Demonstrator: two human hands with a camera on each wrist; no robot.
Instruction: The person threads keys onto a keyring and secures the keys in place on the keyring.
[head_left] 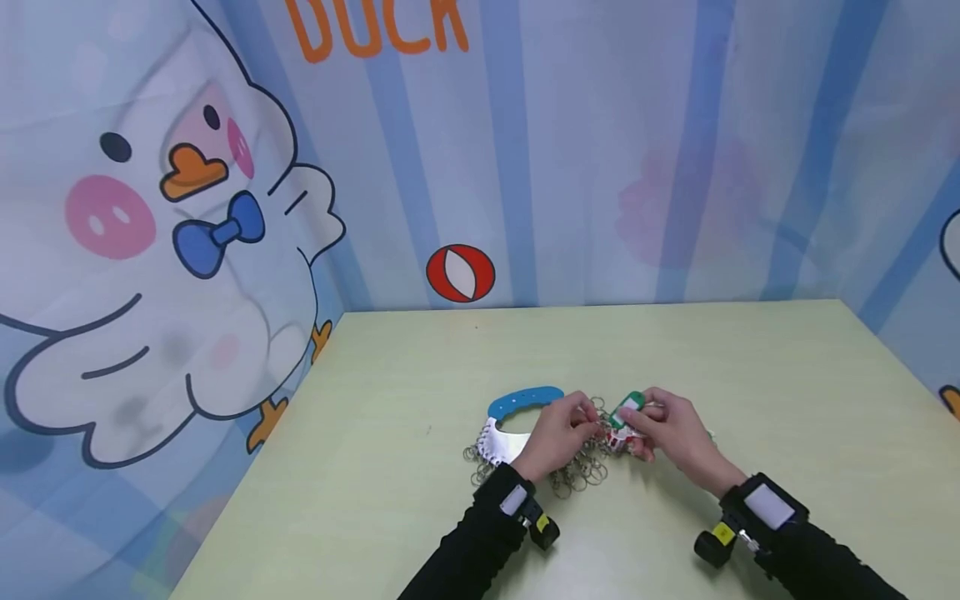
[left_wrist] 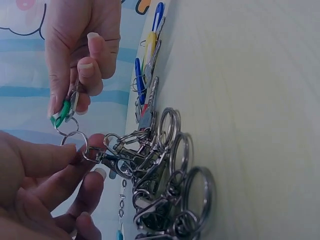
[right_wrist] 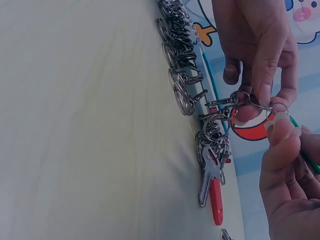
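A key holder (head_left: 510, 442) with a blue handle and a white plate lies on the table, metal clasps and rings hanging around its edge. My left hand (head_left: 557, 435) is over its right side, pinching a split ring (left_wrist: 80, 134) joined to a clasp. Thumb and fingers of my right hand (head_left: 678, 435) pinch a green key tag (head_left: 628, 408) and a key (left_wrist: 75, 102). The tag's small ring (left_wrist: 71, 126) overlaps the split ring in the left wrist view; whether they are linked, I cannot tell.
Beside the holder lie other keys with tags, among them a red tag (right_wrist: 216, 202) and a silver key (right_wrist: 209, 177). More clasps and rings (left_wrist: 170, 185) crowd the holder's edge. A printed cloth wall (head_left: 570, 150) rises behind the pale table (head_left: 375, 517).
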